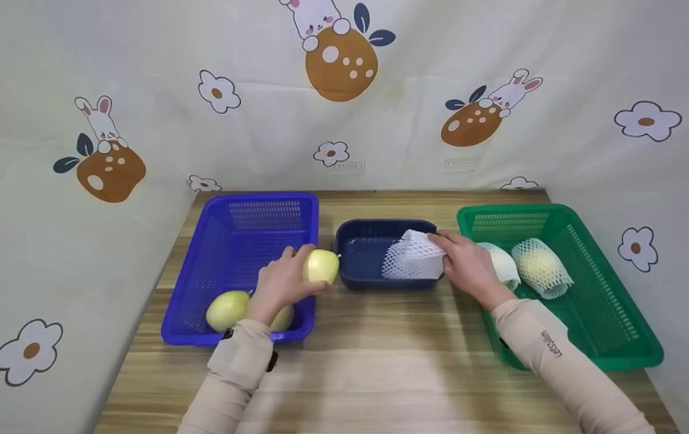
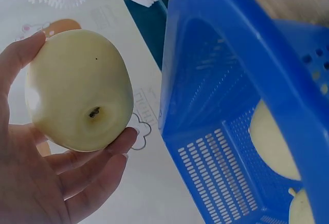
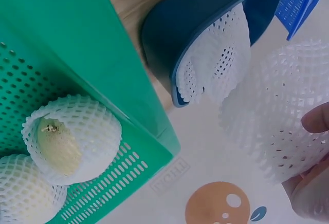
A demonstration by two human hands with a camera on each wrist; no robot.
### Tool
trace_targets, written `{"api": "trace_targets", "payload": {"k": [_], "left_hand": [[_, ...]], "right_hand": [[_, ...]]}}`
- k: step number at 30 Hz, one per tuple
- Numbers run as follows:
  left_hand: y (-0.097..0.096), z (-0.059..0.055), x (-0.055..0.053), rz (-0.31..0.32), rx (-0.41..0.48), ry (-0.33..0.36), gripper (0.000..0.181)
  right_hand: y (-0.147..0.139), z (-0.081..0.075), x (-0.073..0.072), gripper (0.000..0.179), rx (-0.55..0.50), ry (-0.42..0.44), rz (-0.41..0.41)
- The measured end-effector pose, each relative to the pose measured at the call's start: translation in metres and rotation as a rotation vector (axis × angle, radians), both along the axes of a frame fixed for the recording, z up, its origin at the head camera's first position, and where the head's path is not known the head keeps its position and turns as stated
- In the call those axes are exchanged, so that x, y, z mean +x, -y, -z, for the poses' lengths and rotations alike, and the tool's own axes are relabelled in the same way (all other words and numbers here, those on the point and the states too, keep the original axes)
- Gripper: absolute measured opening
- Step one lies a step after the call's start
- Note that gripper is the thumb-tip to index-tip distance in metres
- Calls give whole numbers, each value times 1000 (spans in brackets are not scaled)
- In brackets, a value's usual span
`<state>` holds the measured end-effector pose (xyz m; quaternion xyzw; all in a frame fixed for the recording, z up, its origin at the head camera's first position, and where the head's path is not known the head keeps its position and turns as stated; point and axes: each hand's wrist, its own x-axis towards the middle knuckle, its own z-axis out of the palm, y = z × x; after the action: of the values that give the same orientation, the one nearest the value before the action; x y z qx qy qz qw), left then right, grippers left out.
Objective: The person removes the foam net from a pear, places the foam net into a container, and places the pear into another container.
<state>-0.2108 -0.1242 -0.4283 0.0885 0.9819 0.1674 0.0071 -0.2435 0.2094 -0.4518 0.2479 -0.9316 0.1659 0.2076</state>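
My left hand (image 1: pixel 281 280) grips a pale yellow pear (image 1: pixel 322 267) between thumb and fingers, above the right side of the blue basket (image 1: pixel 182 283). In the left wrist view the pear's dimpled end (image 2: pixel 94 112) faces the camera. A white foam net sleeve (image 3: pixel 280 106) is pinched between the thumb and fingers of my right hand (image 1: pixel 471 268), over the right end of the dark blue bin (image 1: pixel 374 223). More foam netting (image 3: pixel 221 49) hangs over that bin's rim in the right wrist view.
Two bare pears, one (image 1: pixel 226 310) partly beside my left wrist and another (image 1: pixel 284 318) behind it, lie in the blue basket. On the right, a green basket (image 1: pixel 612 289) holds a net-wrapped pear (image 1: pixel 540 268) and a second (image 1: pixel 502 265) half hidden by my right hand. Patterned cloth (image 1: pixel 404 150) hangs behind.
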Motion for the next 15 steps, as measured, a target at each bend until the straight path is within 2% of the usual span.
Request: {"api": "trace_targets", "payload": {"k": [7, 11, 15], "left_hand": [[14, -3, -7, -27, 6, 34, 77], [21, -2, -10, -38, 11, 40, 77], [27, 0, -14, -57, 9, 44, 77]], "right_hand": [[-2, -4, -7, 43, -7, -9, 38], [-3, -4, -10, 43, -15, -33, 43], [-6, -4, -14, 42, -3, -12, 56]]}}
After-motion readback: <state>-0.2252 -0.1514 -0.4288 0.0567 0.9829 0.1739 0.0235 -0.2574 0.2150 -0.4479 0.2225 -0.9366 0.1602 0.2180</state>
